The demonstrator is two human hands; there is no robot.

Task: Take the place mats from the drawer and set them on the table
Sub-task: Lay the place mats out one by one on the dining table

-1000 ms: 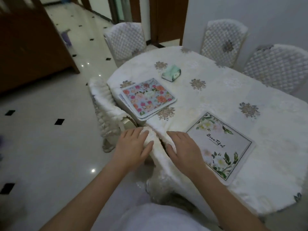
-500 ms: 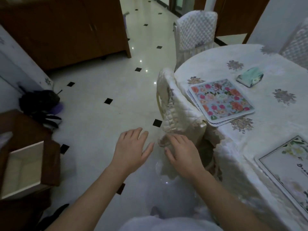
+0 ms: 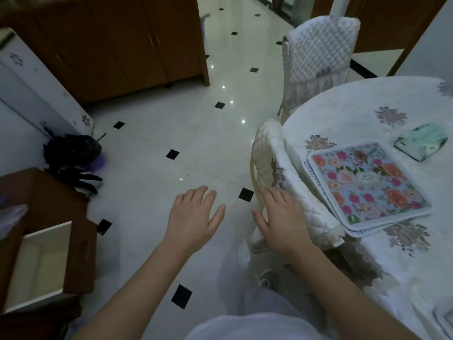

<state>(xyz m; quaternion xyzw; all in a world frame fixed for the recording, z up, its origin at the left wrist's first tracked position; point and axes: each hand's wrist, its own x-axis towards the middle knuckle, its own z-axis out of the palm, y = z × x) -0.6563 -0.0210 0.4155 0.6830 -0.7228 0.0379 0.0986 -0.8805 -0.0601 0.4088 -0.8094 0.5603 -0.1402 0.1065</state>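
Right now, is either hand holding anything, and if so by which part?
Nothing is held. The left hand is open over the floor; the right hand, fingers straight, is by the quilted chair back, and contact cannot be told.

Floor: glossy white tiled floor (image 3: 152,133) with small black diamond insets, ceiling lights reflected in it.

Far left: brown wooden cabinet with two doors (image 3: 117,45). Below it, a leaning white panel with grey flower motifs (image 3: 31,79).

At the panel's foot: crumpled black bag (image 3: 72,149), a purple item (image 3: 98,163) just beside it, and a black-and-white cloth bundle (image 3: 83,180) touching the heap.

Right: two chairs. Upright white quilted chair cover (image 3: 318,47) farther off; cream quilted chair back (image 3: 272,153) nearer.

Mint-green soft packet (image 3: 421,141) lies flat on the white embroidered tablecloth (image 3: 367,99).

Top right: dark wooden door (image 3: 382,20).
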